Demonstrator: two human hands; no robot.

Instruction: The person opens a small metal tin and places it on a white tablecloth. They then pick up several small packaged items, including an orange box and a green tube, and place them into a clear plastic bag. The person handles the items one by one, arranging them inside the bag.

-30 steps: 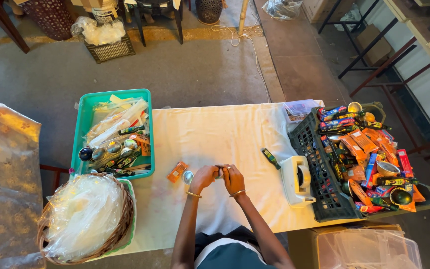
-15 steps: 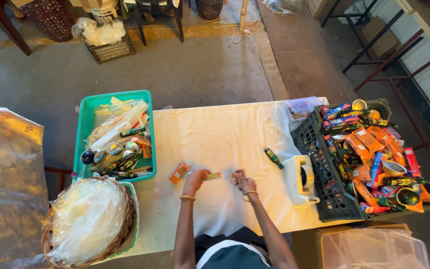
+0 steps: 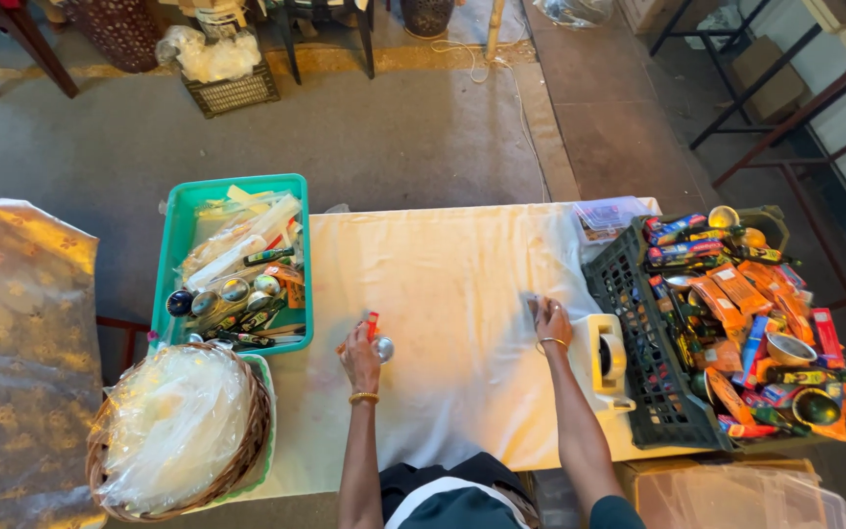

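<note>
Left hand (image 3: pixel 358 355) pinching a small red packet (image 3: pixel 372 324) beside a silver cup (image 3: pixel 383 348); right hand (image 3: pixel 549 319) pressed flat on the bench (image 3: pixel 443 264).

On the tabletop (image 3: pixel 462 264), a tray (image 3: pixel 176 257) sits left, a basket (image 3: pixel 247 460) before it, a crate (image 3: pixel 629 333) right, a tape dispenser (image 3: pixel 607 359) beside the crate.

Bench (image 3: pixel 462 392), cream cloth cover: teal tray (image 3: pixel 176 235) at 9 o'clock; wicker basket (image 3: pixel 252 441) at 8; black crate (image 3: pixel 629 294) at 3; white tape dispenser (image 3: pixel 607 360) beside crate.
</note>
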